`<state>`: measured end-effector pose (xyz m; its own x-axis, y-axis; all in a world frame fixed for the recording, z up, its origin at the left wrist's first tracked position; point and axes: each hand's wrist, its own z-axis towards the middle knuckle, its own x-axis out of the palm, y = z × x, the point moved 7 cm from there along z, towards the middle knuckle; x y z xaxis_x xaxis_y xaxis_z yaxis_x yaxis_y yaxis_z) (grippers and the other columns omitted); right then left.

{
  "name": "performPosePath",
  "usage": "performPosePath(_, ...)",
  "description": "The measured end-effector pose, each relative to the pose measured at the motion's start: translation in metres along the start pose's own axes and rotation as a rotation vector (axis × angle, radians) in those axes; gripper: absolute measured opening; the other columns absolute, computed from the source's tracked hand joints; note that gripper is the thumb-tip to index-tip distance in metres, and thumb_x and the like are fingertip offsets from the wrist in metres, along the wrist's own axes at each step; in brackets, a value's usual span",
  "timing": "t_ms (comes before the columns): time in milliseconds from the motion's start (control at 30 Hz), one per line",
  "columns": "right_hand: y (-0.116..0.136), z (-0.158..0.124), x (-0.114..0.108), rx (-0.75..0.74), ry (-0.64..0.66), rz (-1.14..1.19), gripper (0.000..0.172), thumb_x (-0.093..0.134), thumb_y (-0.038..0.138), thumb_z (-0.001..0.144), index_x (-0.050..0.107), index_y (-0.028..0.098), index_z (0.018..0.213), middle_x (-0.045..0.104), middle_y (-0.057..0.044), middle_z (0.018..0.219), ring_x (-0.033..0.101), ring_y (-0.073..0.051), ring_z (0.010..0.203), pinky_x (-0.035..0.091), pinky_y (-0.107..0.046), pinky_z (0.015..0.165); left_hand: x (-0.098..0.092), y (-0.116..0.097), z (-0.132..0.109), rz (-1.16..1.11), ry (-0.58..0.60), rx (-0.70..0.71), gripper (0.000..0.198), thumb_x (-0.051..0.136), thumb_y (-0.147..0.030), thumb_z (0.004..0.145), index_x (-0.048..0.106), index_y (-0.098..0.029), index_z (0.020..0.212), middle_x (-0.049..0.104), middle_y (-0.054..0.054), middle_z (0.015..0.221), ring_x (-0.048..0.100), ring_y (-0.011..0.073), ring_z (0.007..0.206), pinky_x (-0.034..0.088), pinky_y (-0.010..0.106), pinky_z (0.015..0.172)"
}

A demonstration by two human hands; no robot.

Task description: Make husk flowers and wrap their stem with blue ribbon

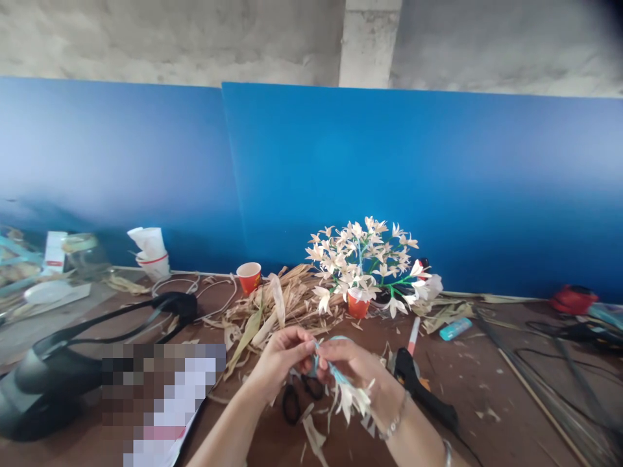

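My left hand [287, 353] pinches the end of a light-blue stem with thumb and fingertips. Close beside it, my right hand [355, 366] grips the same stem, its fingers closed around it. From the stem hangs a white artificial flower [353, 399], petals pointing down toward me below the right palm. A pair of scissors [292, 403] with black handles lies on the table under my hands, partly hidden by them. To the right of my right forearm rests a black glue gun [423, 392] with an orange trigger.
Behind my hands, a red paper cup [359, 305] holds a bunch of similar white flowers. Dried husks [292, 298] are heaped left of it, near another red cup [250, 279]. A turquoise tube-like item [455, 329] lies right; black straps [107, 324] lie left. A blue panel [389, 155] stands behind.
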<state>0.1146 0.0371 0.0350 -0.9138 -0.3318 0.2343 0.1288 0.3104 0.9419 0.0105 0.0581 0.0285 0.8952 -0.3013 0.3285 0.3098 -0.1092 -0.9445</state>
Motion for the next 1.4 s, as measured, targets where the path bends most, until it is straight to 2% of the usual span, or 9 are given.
performPosePath(100, 0.004, 0.001, -0.003, -0.071, -0.038, -0.108, 0.014, 0.058, 0.028, 0.066, 0.059, 0.015, 0.061, 0.059, 0.000, 0.057, 0.053, -0.011, 0.053, 0.040, -0.023, 0.054, 0.001, -0.002, -0.001, 0.046, -0.030, 0.018, 0.026, 0.070, -0.033, 0.062, 0.055, -0.013, 0.064, 0.059, 0.000, 0.048, 0.048, 0.0072, 0.040, 0.035, 0.017, 0.041)
performPosePath(267, 0.039, -0.016, -0.004, -0.508, -0.426, -0.884, 0.004, 0.059, 0.018, 0.067, 0.063, 0.018, 0.069, 0.065, -0.001, 0.068, 0.057, -0.015, 0.069, 0.036, -0.032, 0.080, 0.001, -0.001, 0.003, 0.175, -0.083, 0.049, 0.026, 0.070, -0.034, 0.061, 0.056, -0.012, 0.060, 0.054, -0.002, 0.041, 0.047, 0.0077, 0.037, 0.036, 0.018, 0.040)
performPosePath(367, 0.046, -0.023, 0.003, -0.628, -0.515, -1.081, 0.012, 0.054, 0.014, 0.071, 0.063, 0.019, 0.064, 0.065, -0.001, 0.066, 0.057, -0.015, 0.069, 0.028, -0.036, 0.089, -0.005, 0.004, 0.005, 0.157, -0.119, 0.045, 0.025, 0.069, -0.033, 0.062, 0.057, -0.012, 0.064, 0.057, -0.002, 0.043, 0.049, 0.0081, 0.039, 0.038, 0.018, 0.042)
performPosePath(467, 0.040, -0.016, -0.001, -0.536, -0.397, -0.857, 0.013, 0.054, 0.017, 0.071, 0.064, 0.018, 0.063, 0.066, -0.002, 0.065, 0.058, -0.016, 0.065, 0.037, -0.031, 0.075, -0.008, 0.009, 0.006, 0.085, -0.088, 0.014, 0.025, 0.070, -0.032, 0.061, 0.058, -0.012, 0.067, 0.060, 0.000, 0.047, 0.051, 0.0086, 0.041, 0.039, 0.019, 0.043)
performPosePath(633, 0.001, 0.003, -0.003, -0.082, 0.039, -0.068, 0.011, 0.065, 0.026, 0.061, 0.063, 0.014, 0.062, 0.062, -0.001, 0.056, 0.054, -0.012, 0.052, 0.039, -0.022, 0.053, -0.001, 0.001, 0.001, 0.031, 0.055, 0.062, 0.021, 0.069, -0.028, 0.064, 0.056, -0.012, 0.066, 0.060, 0.000, 0.053, 0.053, 0.0086, 0.045, 0.040, 0.019, 0.046)
performPosePath(767, -0.009, 0.005, 0.003, 0.015, 0.178, -0.004, 0.017, 0.064, 0.031, 0.059, 0.063, 0.014, 0.062, 0.058, -0.001, 0.053, 0.052, -0.011, 0.048, 0.040, -0.023, 0.051, 0.006, -0.008, -0.006, 0.059, 0.131, 0.112, 0.021, 0.067, -0.028, 0.067, 0.054, -0.012, 0.065, 0.058, 0.000, 0.056, 0.051, 0.0073, 0.047, 0.040, 0.018, 0.046)
performPosePath(867, 0.003, 0.002, -0.001, -0.110, 0.050, -0.195, 0.013, 0.061, 0.027, 0.064, 0.062, 0.015, 0.066, 0.061, -0.002, 0.059, 0.054, -0.013, 0.055, 0.041, -0.025, 0.058, 0.004, -0.008, -0.004, 0.164, 0.065, 0.110, 0.023, 0.065, -0.032, 0.068, 0.053, -0.012, 0.066, 0.056, -0.001, 0.051, 0.050, 0.0073, 0.045, 0.038, 0.018, 0.045)
performPosePath(1067, 0.046, -0.024, 0.004, -0.648, -0.477, -1.100, 0.009, 0.055, 0.013, 0.070, 0.061, 0.019, 0.067, 0.064, 0.000, 0.065, 0.055, -0.014, 0.068, 0.031, -0.034, 0.083, -0.002, -0.003, 0.003, 0.244, -0.065, 0.074, 0.027, 0.068, -0.036, 0.064, 0.055, -0.012, 0.067, 0.055, -0.003, 0.046, 0.048, 0.0073, 0.041, 0.038, 0.017, 0.043)
performPosePath(1400, 0.048, -0.030, 0.010, -0.815, -0.575, -1.316, 0.017, 0.048, 0.013, 0.079, 0.058, 0.019, 0.067, 0.061, 0.001, 0.060, 0.053, -0.012, 0.063, 0.026, -0.032, 0.084, 0.001, 0.013, 0.003, 0.001, -0.036, -0.053, 0.029, 0.069, -0.034, 0.063, 0.049, -0.015, 0.071, 0.061, -0.002, 0.053, 0.056, 0.0081, 0.046, 0.041, 0.016, 0.044)
